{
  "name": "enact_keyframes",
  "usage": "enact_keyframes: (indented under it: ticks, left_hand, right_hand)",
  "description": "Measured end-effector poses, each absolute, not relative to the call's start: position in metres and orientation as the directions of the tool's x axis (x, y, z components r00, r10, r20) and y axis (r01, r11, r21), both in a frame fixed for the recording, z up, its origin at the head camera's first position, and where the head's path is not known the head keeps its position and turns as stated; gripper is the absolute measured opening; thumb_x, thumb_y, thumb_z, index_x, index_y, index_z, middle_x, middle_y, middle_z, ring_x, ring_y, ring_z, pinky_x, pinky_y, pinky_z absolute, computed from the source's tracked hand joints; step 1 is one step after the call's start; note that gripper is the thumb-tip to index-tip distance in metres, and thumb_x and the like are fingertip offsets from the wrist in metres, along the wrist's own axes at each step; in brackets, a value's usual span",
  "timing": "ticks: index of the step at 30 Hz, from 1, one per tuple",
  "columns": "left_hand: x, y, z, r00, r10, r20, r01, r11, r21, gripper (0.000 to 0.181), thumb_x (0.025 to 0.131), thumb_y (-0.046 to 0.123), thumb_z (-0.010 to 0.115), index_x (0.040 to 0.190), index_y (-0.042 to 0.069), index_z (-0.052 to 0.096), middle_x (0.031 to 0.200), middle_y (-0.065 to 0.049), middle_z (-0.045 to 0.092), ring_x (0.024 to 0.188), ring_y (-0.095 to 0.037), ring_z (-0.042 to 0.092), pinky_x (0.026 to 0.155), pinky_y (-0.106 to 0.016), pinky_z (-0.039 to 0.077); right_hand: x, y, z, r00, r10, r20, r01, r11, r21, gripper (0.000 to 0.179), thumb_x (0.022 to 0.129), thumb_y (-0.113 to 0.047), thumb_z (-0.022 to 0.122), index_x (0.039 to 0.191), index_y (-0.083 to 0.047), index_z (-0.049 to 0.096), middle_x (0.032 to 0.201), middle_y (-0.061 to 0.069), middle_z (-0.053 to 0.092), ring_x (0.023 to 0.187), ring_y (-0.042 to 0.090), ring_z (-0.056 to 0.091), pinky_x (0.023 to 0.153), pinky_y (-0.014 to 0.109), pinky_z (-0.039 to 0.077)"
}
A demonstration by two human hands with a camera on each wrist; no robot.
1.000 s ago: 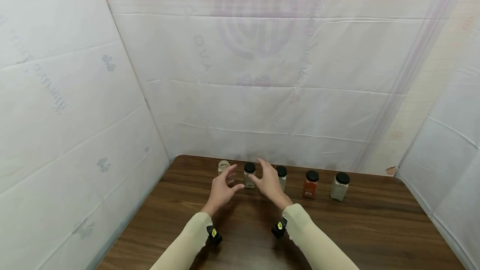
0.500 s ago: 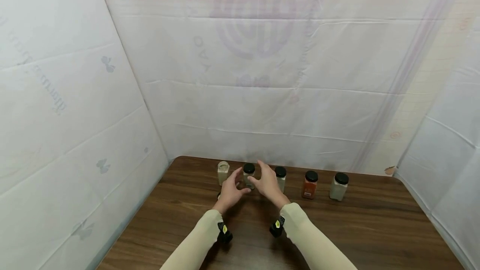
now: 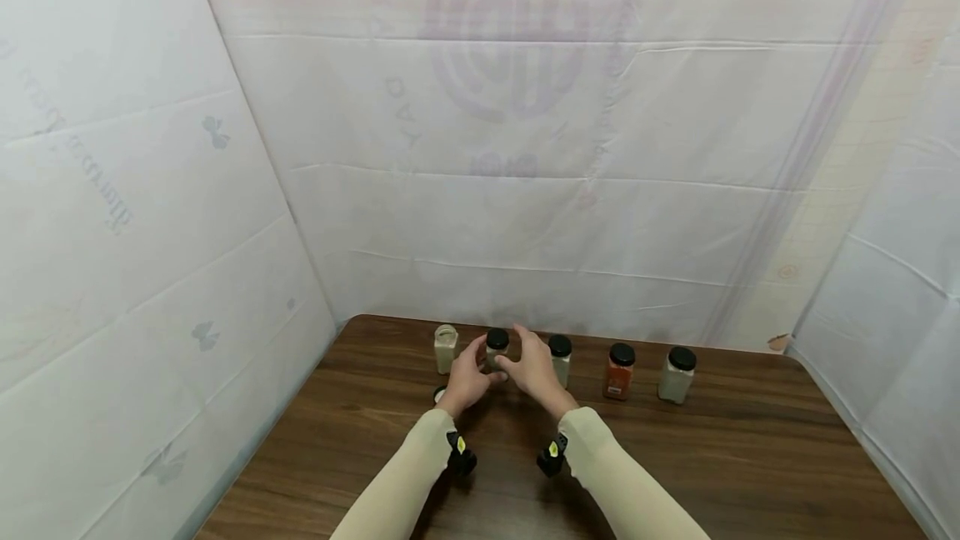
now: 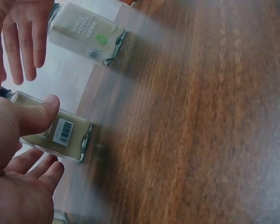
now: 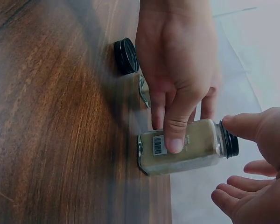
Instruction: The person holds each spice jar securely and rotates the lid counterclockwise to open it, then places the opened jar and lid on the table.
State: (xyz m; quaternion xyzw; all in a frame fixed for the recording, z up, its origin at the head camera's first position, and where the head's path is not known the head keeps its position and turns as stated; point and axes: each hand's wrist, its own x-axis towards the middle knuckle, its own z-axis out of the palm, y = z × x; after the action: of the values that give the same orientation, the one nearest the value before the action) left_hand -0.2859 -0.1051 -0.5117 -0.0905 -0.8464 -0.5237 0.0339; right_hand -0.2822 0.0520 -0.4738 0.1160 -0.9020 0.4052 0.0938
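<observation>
A clear square jar of grey-beige powder with a black lid (image 3: 497, 340) stands upright on the table between both hands. My left hand (image 3: 467, 383) has its thumb across the barcode side of this jar (image 5: 200, 147) and its fingers behind, gripping the body. At the lid is my right hand (image 3: 534, 367); its thumb touches the lid's edge in the right wrist view, while the other fingers stay spread and off the jar. To the left stands an uncapped jar (image 3: 446, 351) of pale powder. A loose black lid (image 5: 126, 56) lies nearby, partly hidden by my left hand in the head view.
Right of the hands stand more black-lidded jars in a row: a pale one (image 3: 560, 367) close to my right hand, a red one (image 3: 619, 375) and another pale one (image 3: 677, 377). White sheeting (image 3: 480, 215) rises behind the brown wooden table (image 3: 720, 457).
My left hand has moved right, from beside the uncapped jar to the capped jar, and its fingers have closed on it. The loose lid has come into view. My right hand has barely moved.
</observation>
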Motion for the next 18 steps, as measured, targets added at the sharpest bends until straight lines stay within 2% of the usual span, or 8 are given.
enact_keyframes:
  ticks: [9, 18]
  left_hand:
    - [-0.294, -0.104, -0.519, -0.985, 0.089, 0.147, 0.171, 0.454, 0.874, 0.071, 0.085, 0.000, 0.083, 0.147, -0.002, 0.050, 0.134, -0.024, 0.062, 0.126, -0.038, 0.060, 0.101, -0.047, 0.053]
    - [-0.297, -0.102, -0.526, -0.985, 0.069, 0.155, 0.170, 0.446, 0.879, 0.065, 0.084, -0.007, 0.080, 0.143, -0.004, 0.053, 0.128, -0.026, 0.065, 0.121, -0.039, 0.063, 0.096, -0.045, 0.056]
  right_hand:
    - [-0.281, 0.052, -0.473, -0.958, -0.132, 0.255, -0.279, 0.642, -0.714, 0.069, 0.092, -0.019, 0.080, 0.149, 0.002, 0.048, 0.144, 0.027, 0.054, 0.129, 0.043, 0.055, 0.102, 0.055, 0.050]
    - [-0.280, 0.053, -0.474, -0.957, -0.130, 0.261, -0.280, 0.651, -0.706, 0.069, 0.092, -0.019, 0.080, 0.148, 0.003, 0.049, 0.144, 0.027, 0.054, 0.128, 0.043, 0.056, 0.101, 0.055, 0.050]
